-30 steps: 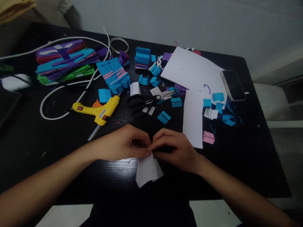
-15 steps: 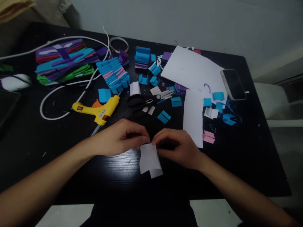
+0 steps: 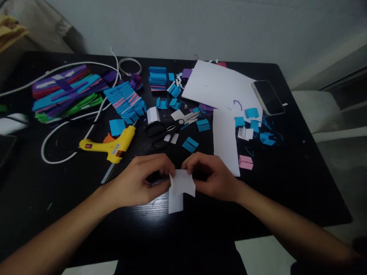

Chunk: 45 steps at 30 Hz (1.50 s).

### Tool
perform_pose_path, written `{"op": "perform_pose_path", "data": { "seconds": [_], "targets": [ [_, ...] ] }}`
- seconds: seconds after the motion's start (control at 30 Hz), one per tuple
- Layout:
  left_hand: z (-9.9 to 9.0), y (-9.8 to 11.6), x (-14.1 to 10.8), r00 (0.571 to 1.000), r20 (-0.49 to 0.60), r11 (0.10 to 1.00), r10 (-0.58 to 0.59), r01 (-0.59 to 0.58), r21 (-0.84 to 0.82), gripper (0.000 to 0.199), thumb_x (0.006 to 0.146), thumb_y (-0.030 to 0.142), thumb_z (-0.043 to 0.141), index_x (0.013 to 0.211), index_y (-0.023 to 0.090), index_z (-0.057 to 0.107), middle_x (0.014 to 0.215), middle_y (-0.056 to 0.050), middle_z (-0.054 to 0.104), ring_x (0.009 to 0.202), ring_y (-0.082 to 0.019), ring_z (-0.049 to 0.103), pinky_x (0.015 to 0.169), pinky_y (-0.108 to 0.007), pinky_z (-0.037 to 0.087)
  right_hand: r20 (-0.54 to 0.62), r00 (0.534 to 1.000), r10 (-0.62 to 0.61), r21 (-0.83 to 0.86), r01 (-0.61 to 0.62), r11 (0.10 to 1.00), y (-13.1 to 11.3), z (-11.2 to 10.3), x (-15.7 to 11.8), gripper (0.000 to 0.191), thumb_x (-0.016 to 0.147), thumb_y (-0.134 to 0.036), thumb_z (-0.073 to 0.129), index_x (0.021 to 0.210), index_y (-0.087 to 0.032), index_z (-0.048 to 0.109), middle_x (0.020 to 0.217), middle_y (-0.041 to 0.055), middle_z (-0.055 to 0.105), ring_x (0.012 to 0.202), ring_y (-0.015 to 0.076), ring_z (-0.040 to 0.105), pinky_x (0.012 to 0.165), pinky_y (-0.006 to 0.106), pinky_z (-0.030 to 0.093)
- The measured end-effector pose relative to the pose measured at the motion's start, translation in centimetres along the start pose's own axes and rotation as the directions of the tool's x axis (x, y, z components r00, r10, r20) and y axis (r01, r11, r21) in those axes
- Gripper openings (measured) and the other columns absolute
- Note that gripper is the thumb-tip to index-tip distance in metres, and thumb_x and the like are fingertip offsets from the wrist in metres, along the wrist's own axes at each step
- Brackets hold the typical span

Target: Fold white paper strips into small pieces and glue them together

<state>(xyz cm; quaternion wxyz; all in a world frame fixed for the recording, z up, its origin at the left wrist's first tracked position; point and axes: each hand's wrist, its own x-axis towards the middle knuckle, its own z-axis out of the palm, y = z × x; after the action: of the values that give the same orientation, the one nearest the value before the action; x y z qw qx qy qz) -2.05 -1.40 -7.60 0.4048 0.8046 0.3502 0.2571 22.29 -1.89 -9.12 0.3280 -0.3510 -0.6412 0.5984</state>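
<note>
A small folded piece of white paper [image 3: 183,182] is held up between my two hands over the black table. My left hand [image 3: 146,177] pinches its left edge, thumb below and fingers above. At the right edge, my right hand [image 3: 213,175] grips it between thumb and fingertips. One flap of the paper hangs down at the lower left. Beyond my hands lie black-handled scissors [image 3: 169,129], a folded blue paper piece [image 3: 190,144] and a long white paper strip [image 3: 226,141]. A yellow glue gun [image 3: 110,146] rests left of my left hand.
Bundled coloured paper strips [image 3: 69,91] and a looping white cable [image 3: 46,143] occupy the left. Large white sheets [image 3: 220,84], a phone [image 3: 268,97], a pink folded piece [image 3: 246,162] and several blue pieces lie at the right. A grey wall [image 3: 183,30] stands behind the table.
The paper has been turned in my fingers; its hanging flap has moved from the lower right to the lower left. The camera view has shifted slightly, with the tabletop things appearing farther left.
</note>
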Motion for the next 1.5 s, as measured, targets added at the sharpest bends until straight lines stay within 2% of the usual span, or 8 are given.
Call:
{"op": "perform_pose_path", "data": {
  "seconds": [0.2,0.63,0.87,1.03,1.13,1.27,1.4,1.5],
  "targets": [
    [0.1,-0.1,-0.1,1.000,-0.026,1.000,-0.007,0.007,-0.009,0.013,0.086,0.009,0.068,0.093,0.020,0.068,0.088,0.000,0.073,0.079,-0.013,0.071,0.072,-0.022,0.056,0.014,0.997,-0.082,-0.061,0.083,0.995,-0.1,0.1,-0.1,0.019,0.084,-0.013,0.075,0.089,-0.020,0.059,0.090,0.0025,0.068,0.075,0.0138,0.065,0.067,0.027,0.054],
    [0.3,0.3,0.0,0.991,-0.113,0.995,-0.072,0.064,-0.071,0.004,0.089,0.018,0.072,0.088,0.019,0.068,0.079,0.000,0.072,0.070,-0.012,0.068,0.065,-0.022,0.054,-0.093,0.996,-0.013,0.028,0.015,0.999,-0.3,0.3,-0.2,0.021,0.083,-0.023,0.082,0.090,-0.021,0.063,0.087,0.0010,0.072,0.077,0.0152,0.072,0.071,0.029,0.061],
    [0.6,0.4,0.0,0.976,-0.195,0.995,-0.097,0.095,-0.022,0.019,0.089,0.019,0.074,0.107,0.021,0.069,0.087,0.000,0.074,0.075,-0.013,0.070,0.066,-0.022,0.056,-0.183,0.982,-0.054,-0.044,0.047,0.998,-0.4,0.3,-0.1,0.032,0.083,-0.020,0.085,0.107,-0.024,0.065,0.085,-0.0018,0.075,0.075,0.0145,0.073,0.067,0.026,0.060],
    [0.5,0.7,0.1,0.966,-0.252,0.999,0.049,-0.050,0.003,0.013,0.091,0.011,0.067,0.096,0.021,0.073,0.090,-0.004,0.078,0.081,-0.017,0.074,0.069,-0.027,0.060,-0.268,0.920,-0.286,-0.221,0.231,0.948,-0.2,0.6,-0.4,0.039,0.090,-0.015,0.078,0.125,-0.026,0.067,0.093,0.0009,0.081,0.089,0.0193,0.078,0.091,0.039,0.062],
    [0.5,1.1,-0.2,0.935,-0.297,0.978,0.196,-0.164,0.130,0.023,0.092,0.004,0.061,0.100,0.022,0.072,0.099,-0.006,0.076,0.091,-0.018,0.074,0.075,-0.031,0.061,-0.322,0.877,-0.356,-0.296,0.264,0.918,-0.4,0.9,-0.5,0.030,0.090,-0.015,0.076,0.118,-0.026,0.071,0.101,0.0038,0.079,0.094,0.0208,0.075,0.087,0.039,0.063],
    [0.4,1.7,-0.7,0.866,-0.343,0.887,0.363,-0.209,0.412,0.024,0.089,0.005,0.067,0.099,0.025,0.074,0.096,-0.003,0.075,0.085,-0.017,0.074,0.071,-0.030,0.060,-0.405,0.914,0.003,0.030,0.010,0.999,-1.0,0.6,-0.1,0.016,0.087,-0.024,0.080,0.101,-0.023,0.071,0.092,0.0022,0.073,0.084,0.0164,0.071,0.077,0.030,0.062],
    [0.5,2.1,-0.7,0.919,-0.340,0.918,0.200,-0.054,0.393,0.008,0.091,0.021,0.070,0.093,0.027,0.075,0.081,0.000,0.075,0.070,-0.017,0.072,0.063,-0.029,0.060,-0.004,0.953,0.304,0.403,-0.276,0.872,-1.1,0.0,0.5,0.028,0.095,-0.045,0.070,0.088,-0.017,0.074,0.081,0.0017,0.070,0.073,0.0134,0.067,0.065,0.025,0.058],
    [0.6,1.9,-0.7,0.951,-0.281,0.952,0.131,-0.041,0.305,0.009,0.092,0.022,0.068,0.095,0.026,0.076,0.081,-0.001,0.076,0.071,-0.017,0.073,0.064,-0.029,0.059,0.038,0.952,0.305,0.391,-0.295,0.872,-1.0,-0.1,0.6,0.026,0.087,-0.043,0.080,0.085,-0.018,0.076,0.081,0.0009,0.071,0.074,0.0126,0.067,0.068,0.025,0.057]
  ]
}}
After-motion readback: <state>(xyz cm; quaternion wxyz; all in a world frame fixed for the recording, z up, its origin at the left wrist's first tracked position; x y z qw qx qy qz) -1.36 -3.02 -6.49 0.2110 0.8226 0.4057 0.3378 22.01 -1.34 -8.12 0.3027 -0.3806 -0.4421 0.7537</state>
